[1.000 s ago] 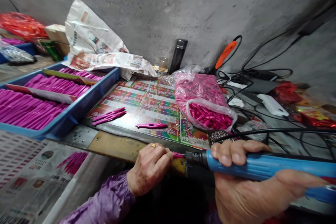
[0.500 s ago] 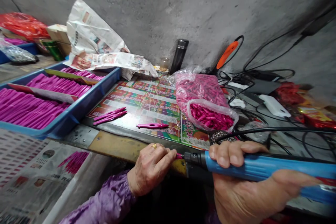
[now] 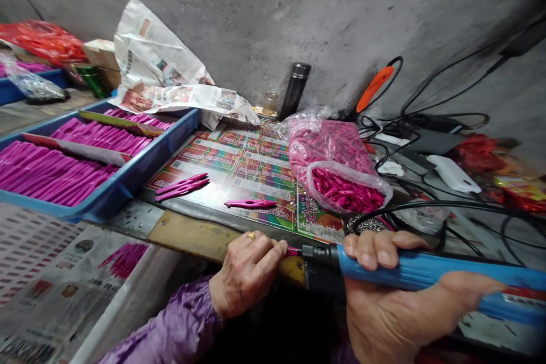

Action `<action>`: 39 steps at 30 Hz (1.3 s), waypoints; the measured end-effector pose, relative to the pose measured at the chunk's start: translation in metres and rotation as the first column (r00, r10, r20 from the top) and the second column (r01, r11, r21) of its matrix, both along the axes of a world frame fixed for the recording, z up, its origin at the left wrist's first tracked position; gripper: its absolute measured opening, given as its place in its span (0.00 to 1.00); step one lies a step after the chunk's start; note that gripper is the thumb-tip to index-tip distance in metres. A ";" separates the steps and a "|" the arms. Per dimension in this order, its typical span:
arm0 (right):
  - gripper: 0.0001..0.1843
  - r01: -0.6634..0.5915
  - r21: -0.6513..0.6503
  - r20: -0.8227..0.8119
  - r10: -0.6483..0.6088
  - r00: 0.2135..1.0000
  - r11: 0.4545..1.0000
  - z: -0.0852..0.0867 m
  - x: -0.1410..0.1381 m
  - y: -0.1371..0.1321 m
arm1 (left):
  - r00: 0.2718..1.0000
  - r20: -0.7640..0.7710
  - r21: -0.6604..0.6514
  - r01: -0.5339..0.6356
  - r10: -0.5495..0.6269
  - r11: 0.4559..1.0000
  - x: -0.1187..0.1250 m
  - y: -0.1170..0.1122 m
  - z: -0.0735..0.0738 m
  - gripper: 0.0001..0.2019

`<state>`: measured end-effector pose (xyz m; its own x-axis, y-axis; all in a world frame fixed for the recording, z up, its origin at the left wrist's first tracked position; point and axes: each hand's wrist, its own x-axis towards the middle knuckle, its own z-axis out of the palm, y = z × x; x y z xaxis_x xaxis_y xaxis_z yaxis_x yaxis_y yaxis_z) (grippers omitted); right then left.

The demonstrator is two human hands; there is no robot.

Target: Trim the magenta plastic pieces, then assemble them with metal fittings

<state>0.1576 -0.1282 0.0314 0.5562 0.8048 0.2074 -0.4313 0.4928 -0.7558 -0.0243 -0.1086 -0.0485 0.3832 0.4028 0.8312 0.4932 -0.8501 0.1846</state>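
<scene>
"What fills most of the view from where you're standing?"

"The grey wall (image 3: 239,28), bare and scuffed, and in front of it the workbench (image 3: 191,236). On the left sits a blue tray (image 3: 128,182), its compartments packed with slim pink sticks (image 3: 55,173). A crumpled newspaper (image 3: 153,62) lies over its far corner."

"And near the middle?"

"A clear bag (image 3: 328,142), mouth open towards us, full of small pink parts (image 3: 345,187). It rests partly on a colourful printed sheet (image 3: 213,156)."

"What about the hands?"

"The right hand (image 3: 396,313) is wrapped round a blue power tool (image 3: 422,270), held level, its black nose pointing at the other hand. The left hand (image 3: 249,273), out of a purple sleeve (image 3: 179,318), is closed with a pink piece (image 3: 292,251) pinched in the fingers."

"Where exactly is that piece?"

"At the bench's front edge, one end poking out just at the tool's nose. Most of it is hidden, and I can't tell whether the tip has gone in."

"Anything smaller?"

"A black flask (image 3: 295,91) by the wall, a little cluster of loose sticks (image 3: 182,186) on the sheet, another stick (image 3: 251,203) apart from them, and a gold-coloured ring (image 3: 251,235) on the left hand."
</scene>
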 end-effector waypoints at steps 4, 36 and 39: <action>0.34 0.012 -0.036 -0.023 -0.012 1.000 0.999 0.003 0.002 0.004 | 0.999 0.050 -0.007 0.015 -0.014 1.000 0.000 0.000 0.002 0.10; 0.33 0.037 -0.065 -0.068 -0.041 0.997 0.997 0.009 0.004 -0.002 | 0.995 0.084 -0.003 0.060 -0.060 0.998 0.002 -0.001 -0.003 0.07; 0.33 0.035 -0.066 -0.052 -0.038 0.998 0.997 0.010 0.004 -0.002 | 0.997 0.058 0.006 0.048 -0.049 0.999 0.001 0.000 -0.004 0.10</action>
